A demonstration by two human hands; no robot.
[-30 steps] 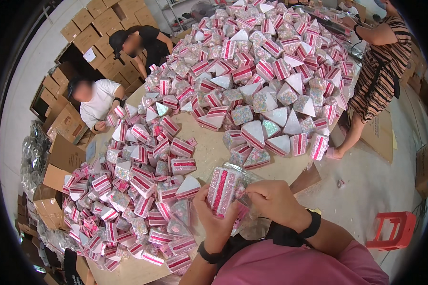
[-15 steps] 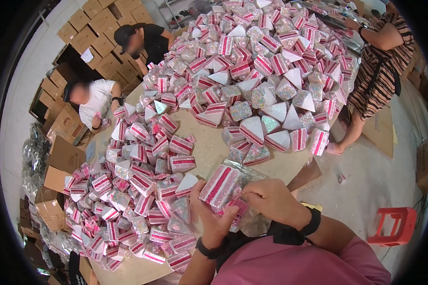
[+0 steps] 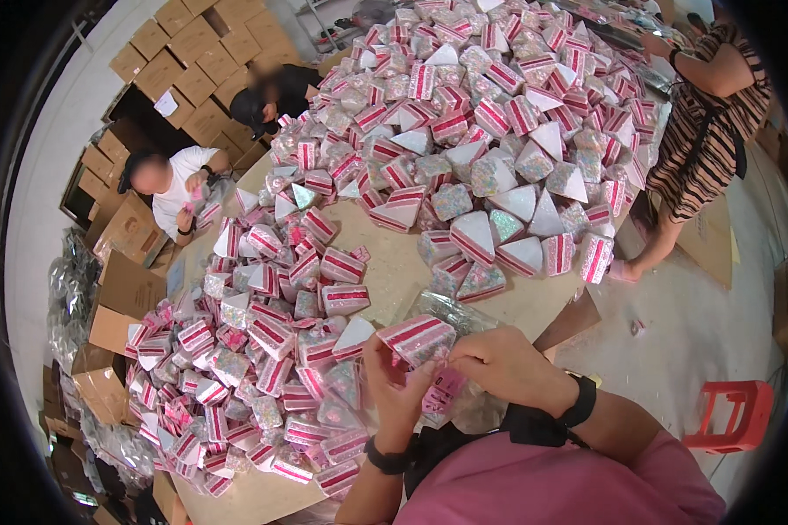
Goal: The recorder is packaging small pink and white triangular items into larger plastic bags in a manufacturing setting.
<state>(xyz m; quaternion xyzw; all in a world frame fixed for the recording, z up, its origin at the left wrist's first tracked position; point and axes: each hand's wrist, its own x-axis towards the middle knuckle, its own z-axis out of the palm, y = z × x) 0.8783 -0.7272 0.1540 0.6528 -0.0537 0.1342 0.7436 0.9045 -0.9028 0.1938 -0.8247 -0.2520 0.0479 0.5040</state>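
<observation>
A toy cake slice (image 3: 416,336), glittery with white, pink and deep pink layers, is held at the table edge in front of me. My left hand (image 3: 392,385) grips it between thumb and fingers, its tip turned to the right. A printed pink tag (image 3: 444,390) hangs below the slice, between my hands. My right hand (image 3: 506,366) is pinched closed against the slice's right side, just above the tag. What its fingertips hold is too small to make out. Clear plastic bags (image 3: 453,308) lie just beyond and under my hands.
A heap of similar slices (image 3: 271,331) lies to my left, and a larger heap (image 3: 481,131) fills the table's far side. Bare tabletop (image 3: 372,254) runs between them. Co-workers stand around the table. A red stool (image 3: 731,418) is at right; cardboard boxes (image 3: 197,61) stack at back left.
My left hand has tipped the slice so its layered side faces more upward and its tag shows more. The co-worker in white has raised a hand; the one in black has bent lower.
</observation>
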